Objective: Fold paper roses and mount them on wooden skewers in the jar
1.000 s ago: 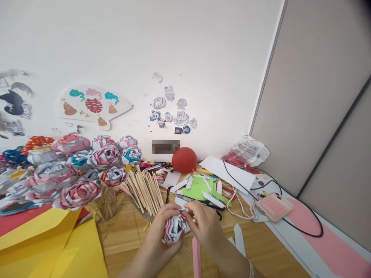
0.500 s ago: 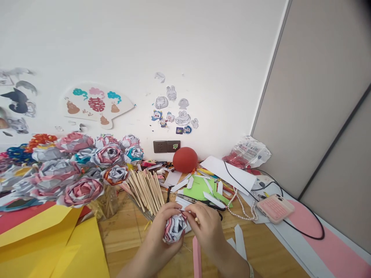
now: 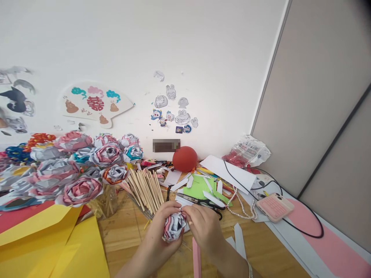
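Observation:
Low in the middle, my left hand (image 3: 161, 231) is closed around a paper flower (image 3: 174, 227) with layered white, grey and pink petals. My right hand (image 3: 203, 227) is pinched at the flower's upper right edge. A short pale wooden stick (image 3: 190, 222) seems to show between its fingers, mostly hidden. Behind the hands a bundle of wooden sticks (image 3: 145, 189) stands upright, and scissors (image 3: 203, 201) lie open-side hidden among paper scraps. Just below my right hand is a pink paper strip (image 3: 196, 256).
Several finished paper flowers (image 3: 82, 189) crowd the left, above yellow paper (image 3: 84, 247). A red balloon-like ball (image 3: 184, 158) rests by the wall. Green paper (image 3: 198, 188), a bead string (image 3: 242, 212), a phone in a pink case (image 3: 275, 207) and a black cable (image 3: 322, 227) lie rightward.
My right hand has turned slightly, its fingers drawn in closer to the flower's edge; the stick's end shows less. My left hand keeps its hold on the flower.

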Motion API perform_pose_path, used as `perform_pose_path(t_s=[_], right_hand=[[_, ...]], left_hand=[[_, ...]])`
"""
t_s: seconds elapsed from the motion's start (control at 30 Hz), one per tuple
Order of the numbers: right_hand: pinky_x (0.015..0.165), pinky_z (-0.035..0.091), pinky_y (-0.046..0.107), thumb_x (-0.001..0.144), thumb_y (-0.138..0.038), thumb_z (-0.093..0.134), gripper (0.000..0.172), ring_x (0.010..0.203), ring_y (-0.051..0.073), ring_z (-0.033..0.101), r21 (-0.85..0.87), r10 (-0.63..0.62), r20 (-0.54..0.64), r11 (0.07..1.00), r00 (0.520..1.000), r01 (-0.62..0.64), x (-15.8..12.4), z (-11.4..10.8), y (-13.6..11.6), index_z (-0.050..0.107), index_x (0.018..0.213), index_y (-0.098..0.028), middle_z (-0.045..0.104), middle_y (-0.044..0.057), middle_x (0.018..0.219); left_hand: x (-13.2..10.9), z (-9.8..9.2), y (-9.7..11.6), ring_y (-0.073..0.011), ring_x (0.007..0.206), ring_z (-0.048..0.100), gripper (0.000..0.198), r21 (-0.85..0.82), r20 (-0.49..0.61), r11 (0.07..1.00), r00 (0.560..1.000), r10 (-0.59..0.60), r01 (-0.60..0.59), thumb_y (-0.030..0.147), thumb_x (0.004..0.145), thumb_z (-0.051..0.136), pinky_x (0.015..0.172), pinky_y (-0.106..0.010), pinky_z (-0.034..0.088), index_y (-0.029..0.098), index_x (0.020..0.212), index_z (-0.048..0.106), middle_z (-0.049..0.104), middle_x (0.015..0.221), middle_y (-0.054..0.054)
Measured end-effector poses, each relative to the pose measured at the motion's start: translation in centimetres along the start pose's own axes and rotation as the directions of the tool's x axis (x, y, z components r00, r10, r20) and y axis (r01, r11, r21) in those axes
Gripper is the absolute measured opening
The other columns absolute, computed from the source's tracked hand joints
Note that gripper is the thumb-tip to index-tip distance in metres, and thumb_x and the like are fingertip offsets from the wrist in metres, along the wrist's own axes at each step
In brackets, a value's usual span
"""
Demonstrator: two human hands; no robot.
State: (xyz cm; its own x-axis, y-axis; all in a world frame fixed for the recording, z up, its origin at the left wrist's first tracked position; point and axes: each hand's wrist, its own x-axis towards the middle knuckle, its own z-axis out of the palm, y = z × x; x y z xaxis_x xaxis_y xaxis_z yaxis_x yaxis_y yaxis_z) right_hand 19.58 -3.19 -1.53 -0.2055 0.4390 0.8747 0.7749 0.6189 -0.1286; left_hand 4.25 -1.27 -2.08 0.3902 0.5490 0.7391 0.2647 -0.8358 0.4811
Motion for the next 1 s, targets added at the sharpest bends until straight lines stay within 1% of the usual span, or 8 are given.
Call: perform_pose_path(t_s=[0.23,0.37,0.43,0.57,0.73,0.8,0.87,1.0], right_hand=[[0.05,0.045,0.027,0.09,-0.016,0.028,0.034,0.055,0.017,0.059,-0.021,-0.038,0.081,0.999,0.996,0.04,0.08,-0.1,0.42,0.061,0.086,-0.013,0.063,0.007,0.063],[0.061,0.049,0.027,0.09,-0.02,0.032,0.03,0.069,0.017,0.063,0.243,0.053,0.142,0.966,0.988,-0.086,0.07,-0.22,0.26,0.061,0.095,-0.015,0.068,0.008,0.079],[0.063,0.049,0.025,0.089,-0.025,0.038,0.027,0.07,0.015,0.062,0.416,0.17,0.188,0.878,0.967,-0.235,0.09,-0.27,0.02,0.062,0.098,-0.017,0.068,0.007,0.081],[0.044,0.039,0.021,0.086,-0.04,0.043,0.034,0.041,0.009,0.045,0.635,0.361,0.404,0.551,0.841,-0.541,0.17,-0.23,-0.34,0.063,0.093,-0.013,0.05,-0.004,0.048],[0.044,0.031,0.02,0.081,-0.05,0.047,0.043,0.041,0.007,0.035,0.694,0.4,0.579,0.214,0.71,-0.687,0.58,-0.22,-0.05,0.061,0.093,-0.011,0.04,-0.007,0.045],[0.043,0.027,0.019,0.08,-0.05,0.049,0.043,0.042,0.007,0.033,0.686,0.475,0.587,0.138,0.656,-0.714,0.8,-0.22,0.15,0.061,0.091,-0.011,0.04,-0.007,0.046],[0.044,0.025,0.02,0.078,-0.05,0.052,0.041,0.042,0.007,0.032,0.69,0.518,0.573,0.112,0.634,-0.715,0.91,-0.16,0.27,0.061,0.088,-0.011,0.04,-0.007,0.046],[0.045,0.024,0.021,0.077,-0.048,0.056,0.037,0.042,0.007,0.031,0.722,0.484,0.567,0.1,0.667,-0.685,0.46,0.26,0.18,0.062,0.088,-0.013,0.04,-0.007,0.045]], left_hand=[[0.14,0.04,0.09,-0.0215,0.1,0.054,0.049,0.012,0.002,1.0,1.0,0.01,-0.01,0.001,0.064,0.052,0.082,-0.036,0.048,0.025,0.104,0.042,0.052,0.104,-0.008],[0.12,0.0,-0.05,-0.0227,0.101,0.053,0.045,0.013,-0.035,1.0,0.999,-0.006,0.007,0.003,0.065,0.053,0.081,-0.037,0.048,0.025,0.103,0.042,0.05,0.104,-0.008],[0.1,-0.09,-0.21,-0.0229,0.1,0.053,0.043,0.0,-0.059,1.0,0.998,-0.014,0.014,0.004,0.066,0.053,0.079,-0.037,0.048,0.025,0.102,0.042,0.051,0.103,-0.008],[0.15,-0.32,-0.37,-0.0223,0.097,0.055,0.041,-0.021,-0.082,1.0,0.996,-0.025,0.024,0.007,0.067,0.055,0.078,-0.036,0.049,0.024,0.101,0.041,0.052,0.1,-0.007],[0.22,-0.38,-0.32,-0.0215,0.095,0.057,0.04,-0.032,-0.116,0.998,0.992,-0.056,0.053,0.01,0.068,0.057,0.078,-0.035,0.049,0.024,0.102,0.041,0.054,0.098,-0.007],[0.15,-0.29,-0.46,-0.0221,0.099,0.056,0.043,-0.06,-0.128,0.994,0.987,-0.101,0.094,0.011,0.069,0.058,0.079,-0.035,0.049,0.023,0.105,0.038,0.054,0.101,-0.009],[0.1,-0.22,-0.66,-0.0234,0.103,0.054,0.041,-0.09,-0.133,0.988,0.981,-0.14,0.129,0.013,0.07,0.059,0.081,-0.037,0.048,0.023,0.103,0.037,0.053,0.107,-0.011],[0.22,-0.48,-0.87,-0.0253,0.109,0.051,0.037,-0.102,-0.12,0.978,0.974,-0.192,0.181,0.017,0.073,0.059,0.085,-0.039,0.047,0.024,0.104,0.041,0.051,0.113,-0.011]])
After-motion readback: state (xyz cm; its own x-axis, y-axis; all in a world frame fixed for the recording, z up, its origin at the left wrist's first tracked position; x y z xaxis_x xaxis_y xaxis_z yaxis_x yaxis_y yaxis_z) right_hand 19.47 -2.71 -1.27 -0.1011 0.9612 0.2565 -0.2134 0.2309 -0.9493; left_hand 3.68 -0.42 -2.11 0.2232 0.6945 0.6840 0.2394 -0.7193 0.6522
